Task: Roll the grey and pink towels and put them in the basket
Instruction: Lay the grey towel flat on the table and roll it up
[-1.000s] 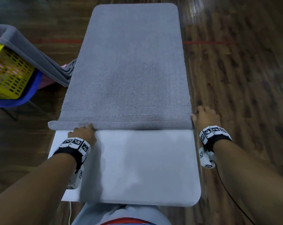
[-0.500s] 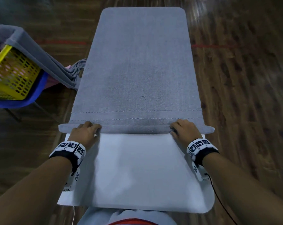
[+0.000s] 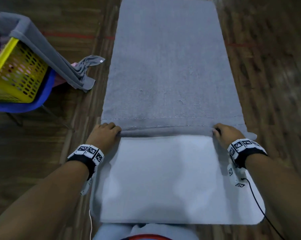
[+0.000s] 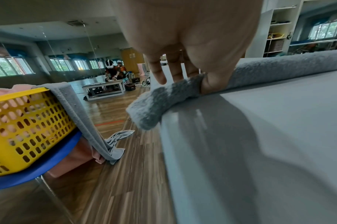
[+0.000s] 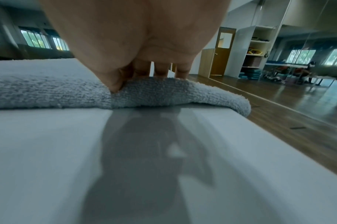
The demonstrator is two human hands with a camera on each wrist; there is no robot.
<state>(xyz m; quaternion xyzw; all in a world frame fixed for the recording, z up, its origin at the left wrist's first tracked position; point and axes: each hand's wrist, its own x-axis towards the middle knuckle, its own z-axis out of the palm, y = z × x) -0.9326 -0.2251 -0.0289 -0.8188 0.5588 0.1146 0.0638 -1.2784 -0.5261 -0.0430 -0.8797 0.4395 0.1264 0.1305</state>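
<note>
Grey terry towel (image 3: 170, 66) lay flat along the white desk (image 3: 172, 184), near hem turned into a low roll. Left hand (image 3: 103, 134) and right hand (image 3: 227, 134) pinched its two ends, fingers (image 4: 209, 84) curled. Looked soft, light, floppy; best gripped at both ends.

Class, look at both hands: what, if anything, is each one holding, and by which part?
Both grip the grey terry towel by its rolled near edge: left hand at the left end, right hand at the right end.
</note>
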